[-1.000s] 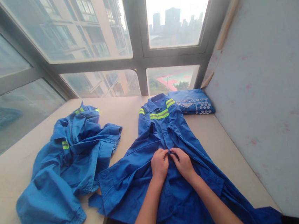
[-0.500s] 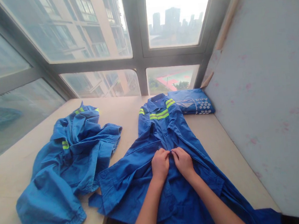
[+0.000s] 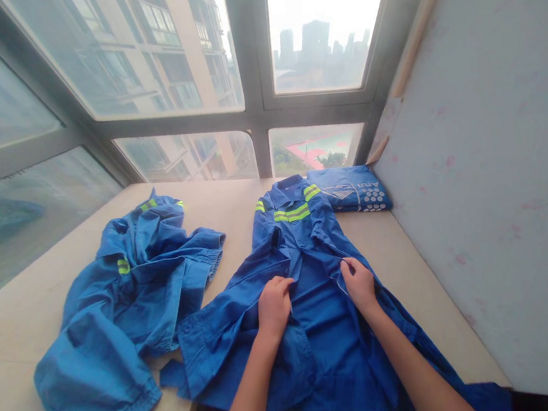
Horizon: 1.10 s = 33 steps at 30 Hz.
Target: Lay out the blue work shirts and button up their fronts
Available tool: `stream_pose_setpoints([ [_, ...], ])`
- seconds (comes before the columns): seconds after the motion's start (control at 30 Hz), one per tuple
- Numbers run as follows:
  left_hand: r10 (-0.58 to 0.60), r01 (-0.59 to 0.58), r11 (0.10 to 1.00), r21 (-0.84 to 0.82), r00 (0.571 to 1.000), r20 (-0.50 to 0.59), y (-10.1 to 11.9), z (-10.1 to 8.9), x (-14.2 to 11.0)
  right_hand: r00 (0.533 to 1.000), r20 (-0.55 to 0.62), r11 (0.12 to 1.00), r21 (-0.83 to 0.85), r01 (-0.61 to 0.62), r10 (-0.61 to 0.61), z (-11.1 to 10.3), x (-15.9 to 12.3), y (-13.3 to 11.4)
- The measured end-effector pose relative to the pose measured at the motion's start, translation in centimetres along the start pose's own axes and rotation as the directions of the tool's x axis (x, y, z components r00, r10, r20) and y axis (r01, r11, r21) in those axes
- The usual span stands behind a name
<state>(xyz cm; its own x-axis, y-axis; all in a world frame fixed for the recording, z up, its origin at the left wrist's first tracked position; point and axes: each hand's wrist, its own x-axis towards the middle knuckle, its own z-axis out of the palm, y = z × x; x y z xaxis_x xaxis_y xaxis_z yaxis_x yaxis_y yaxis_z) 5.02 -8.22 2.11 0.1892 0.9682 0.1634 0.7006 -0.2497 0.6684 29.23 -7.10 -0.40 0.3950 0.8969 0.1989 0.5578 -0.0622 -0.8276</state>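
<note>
"Which way does the blue jacket [image 3: 327,323] lie?"

"Lengthwise on the table [image 3: 390,252], collar away toward the windows [image 3: 313,30], hem toward the person. Its long axis runs nearly straight out from them, and it lies front up, with the yellow-green stripe across the chest."

"And the hands?"

"Both closed to a pinch, well apart. The left hand [image 3: 274,303] has the front edge on its own side between thumb and fingers; the right hand [image 3: 360,284] grips the opposite edge, a bit farther up."

"So the front's spread?"

"Below the chest, yes. You can see the inside of the back between them."

"What's round about?"

"A second jacket [image 3: 114,311], crumpled, to the left. A folded blue packet [image 3: 357,190] with white print sits by the collar, near the wall [image 3: 493,165]."
</note>
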Motion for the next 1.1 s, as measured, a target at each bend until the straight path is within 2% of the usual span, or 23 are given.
stream_pose_setpoints([
  [0.1,-0.04,0.038,0.996,0.08,0.999,0.024,-0.8,-2.5,-0.5,0.995,0.1,0.995,-0.096,0.033,-0.023,-2.3,0.4,0.5],
  [0.2,-0.029,0.024,0.995,0.093,0.998,0.052,-0.1,-3.5,-0.3,0.967,0.162,0.929,-0.283,0.237,-0.198,-2.7,-0.5,-1.1],
  [0.27,0.032,-0.033,0.999,0.037,0.999,0.015,1.2,-3.0,0.5,0.923,0.161,0.858,-0.34,0.385,-0.35,-1.7,-1.2,-3.4],
  [0.33,0.096,-0.097,0.995,-0.036,0.995,-0.038,2.4,-1.5,2.0,0.858,0.199,0.799,-0.313,0.514,-0.474,0.3,-1.5,-5.7],
  [0.4,0.081,-0.089,0.992,-0.086,0.992,-0.093,3.2,0.5,4.1,0.81,0.266,0.76,-0.284,0.585,-0.523,2.8,-1.0,-7.2],
  [0.47,-0.011,-0.005,0.995,-0.1,0.988,-0.157,3.2,2.7,6.2,0.817,0.318,0.76,-0.313,0.57,-0.482,5.1,0.0,-7.4],
  [0.53,-0.087,0.069,0.994,-0.088,0.973,-0.213,2.6,4.4,7.8,0.852,0.325,0.795,-0.329,0.509,-0.411,7.0,1.3,-6.4],
  [0.63,-0.101,0.088,0.994,-0.063,0.964,-0.246,1.3,5.8,8.6,0.899,0.244,0.896,-0.172,0.409,-0.364,8.4,2.9,-3.9],
  [0.7,-0.066,0.057,0.997,-0.044,0.969,-0.237,0.8,6.0,8.3,0.917,0.188,0.928,-0.059,0.369,-0.353,8.7,3.6,-2.7],
  [0.77,-0.027,0.023,1.0,-0.018,0.975,-0.22,0.6,5.9,7.9,0.918,0.177,0.931,-0.013,0.364,-0.356,8.7,3.9,-2.0],
  [0.97,-0.011,0.017,1.0,0.027,0.979,-0.205,0.7,5.8,8.1,0.919,0.147,0.927,0.156,0.343,-0.365,8.4,4.0,-1.6],
  [1.1,-0.022,0.026,0.999,0.02,0.983,-0.184,0.4,5.8,8.6,0.9,0.156,0.909,0.175,0.379,-0.406,8.3,3.9,-1.6],
])
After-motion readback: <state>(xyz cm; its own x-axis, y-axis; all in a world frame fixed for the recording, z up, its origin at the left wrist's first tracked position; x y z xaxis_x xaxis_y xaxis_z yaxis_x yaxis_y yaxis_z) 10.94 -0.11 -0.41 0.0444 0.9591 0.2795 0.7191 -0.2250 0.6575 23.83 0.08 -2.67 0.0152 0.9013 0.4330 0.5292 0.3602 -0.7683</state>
